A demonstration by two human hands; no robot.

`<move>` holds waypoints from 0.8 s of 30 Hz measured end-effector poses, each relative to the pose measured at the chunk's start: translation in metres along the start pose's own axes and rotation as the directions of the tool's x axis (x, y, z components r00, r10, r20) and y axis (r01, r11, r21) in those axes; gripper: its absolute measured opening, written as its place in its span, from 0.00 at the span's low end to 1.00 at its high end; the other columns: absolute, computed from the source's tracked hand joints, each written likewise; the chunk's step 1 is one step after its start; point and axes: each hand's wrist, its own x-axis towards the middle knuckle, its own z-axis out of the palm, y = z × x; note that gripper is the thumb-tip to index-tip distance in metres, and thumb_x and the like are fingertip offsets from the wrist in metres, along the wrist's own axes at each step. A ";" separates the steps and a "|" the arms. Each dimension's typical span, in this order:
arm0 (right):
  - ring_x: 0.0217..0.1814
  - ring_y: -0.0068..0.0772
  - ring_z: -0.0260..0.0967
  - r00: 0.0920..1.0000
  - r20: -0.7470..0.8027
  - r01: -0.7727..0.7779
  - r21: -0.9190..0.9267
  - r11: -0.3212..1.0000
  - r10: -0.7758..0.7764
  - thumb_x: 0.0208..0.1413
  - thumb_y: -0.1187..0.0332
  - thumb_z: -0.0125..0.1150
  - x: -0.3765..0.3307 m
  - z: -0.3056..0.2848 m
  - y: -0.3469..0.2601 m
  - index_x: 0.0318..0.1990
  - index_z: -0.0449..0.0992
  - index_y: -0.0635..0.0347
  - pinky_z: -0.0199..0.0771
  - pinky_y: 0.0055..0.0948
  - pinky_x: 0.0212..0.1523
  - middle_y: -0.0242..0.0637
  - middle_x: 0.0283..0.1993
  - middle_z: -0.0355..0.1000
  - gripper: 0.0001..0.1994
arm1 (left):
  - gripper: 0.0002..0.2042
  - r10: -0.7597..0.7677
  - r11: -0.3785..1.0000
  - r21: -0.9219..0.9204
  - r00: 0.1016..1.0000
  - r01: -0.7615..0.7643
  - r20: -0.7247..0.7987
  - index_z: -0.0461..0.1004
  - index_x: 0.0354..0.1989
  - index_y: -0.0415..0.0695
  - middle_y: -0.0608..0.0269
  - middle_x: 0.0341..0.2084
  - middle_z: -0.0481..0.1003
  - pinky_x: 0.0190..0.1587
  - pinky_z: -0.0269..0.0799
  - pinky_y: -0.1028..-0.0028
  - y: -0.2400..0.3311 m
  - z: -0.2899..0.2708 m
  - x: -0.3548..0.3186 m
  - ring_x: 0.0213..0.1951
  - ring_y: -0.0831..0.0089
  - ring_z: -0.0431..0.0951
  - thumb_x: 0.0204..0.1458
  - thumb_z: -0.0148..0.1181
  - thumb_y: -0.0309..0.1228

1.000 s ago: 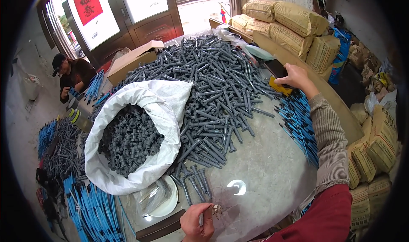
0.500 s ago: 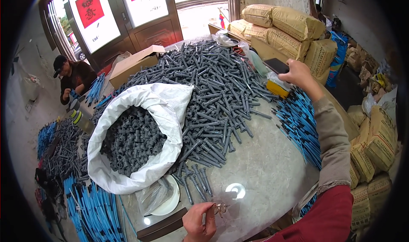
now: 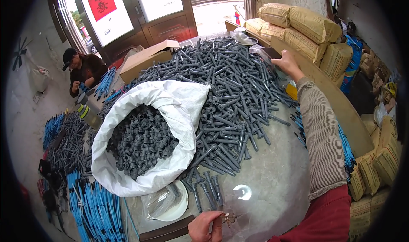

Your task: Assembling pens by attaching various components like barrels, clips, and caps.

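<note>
My left hand (image 3: 204, 228), at the table's near edge, pinches a pair of eyeglasses (image 3: 229, 218) between thumb and fingers. Stretched far forward to the right, my right hand (image 3: 288, 64) grips a dark flat smartphone (image 3: 272, 53) beside the far end of a big heap of grey plastic tubes (image 3: 230, 93). Below that forearm, a yellow box (image 3: 292, 91) is partly covered. Left of the heap stands a white woven sack (image 3: 194, 101), its rim rolled down, full of short grey plastic fittings (image 3: 142, 139). A white plate (image 3: 177, 208) with a clear plastic bag lies near my left hand.
Blue rods in bundles (image 3: 96, 212) lie at the near left, more under my right arm. A cardboard box (image 3: 147, 63) stands behind the sack. At the far left a person (image 3: 85, 71) handles blue pieces. Brown paper sacks (image 3: 315, 24) are stacked at the right.
My right hand has carried the phone farther forward and left, beyond the yellow box. My left hand still holds the eyeglasses. The whole view has shifted slightly.
</note>
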 end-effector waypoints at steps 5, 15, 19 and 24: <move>0.49 0.53 0.76 0.925 0.356 -0.118 -0.067 0.991 0.134 0.41 0.51 0.71 -0.007 -0.017 -0.002 0.46 0.75 0.79 0.73 0.44 0.50 0.65 0.46 0.76 0.34 | 0.08 -0.035 0.999 -0.013 0.999 0.035 0.013 0.77 0.43 0.37 0.51 0.31 0.80 0.32 0.75 0.69 0.001 0.000 0.003 0.29 0.56 0.81 0.56 0.61 0.16; 0.55 0.56 0.74 0.995 -0.012 0.087 -0.292 0.952 -0.094 0.50 0.49 0.71 -0.010 0.060 0.010 0.57 0.73 0.64 0.73 0.49 0.54 0.59 0.53 0.75 0.33 | 0.09 -0.135 0.989 0.057 0.991 0.136 -0.016 0.77 0.44 0.38 0.51 0.30 0.79 0.32 0.75 0.67 -0.006 -0.001 -0.003 0.29 0.55 0.81 0.55 0.61 0.17; 0.50 0.58 0.72 0.975 -0.109 0.145 -0.335 0.931 -0.192 0.54 0.50 0.68 -0.002 0.041 0.069 0.61 0.69 0.61 0.70 0.55 0.49 0.56 0.46 0.75 0.32 | 0.09 -0.023 0.999 0.048 0.999 0.021 0.027 0.76 0.46 0.35 0.49 0.35 0.79 0.32 0.75 0.67 -0.011 0.007 0.004 0.31 0.57 0.81 0.57 0.59 0.16; 0.55 0.56 0.72 0.922 -0.271 0.170 -0.356 0.919 -0.276 0.58 0.53 0.66 -0.025 0.032 0.020 0.64 0.68 0.57 0.70 0.51 0.53 0.51 0.53 0.74 0.30 | 0.12 0.024 0.999 -0.039 1.000 -0.023 0.011 0.78 0.41 0.37 0.52 0.30 0.79 0.31 0.76 0.69 -0.012 -0.001 0.008 0.29 0.58 0.82 0.48 0.64 0.13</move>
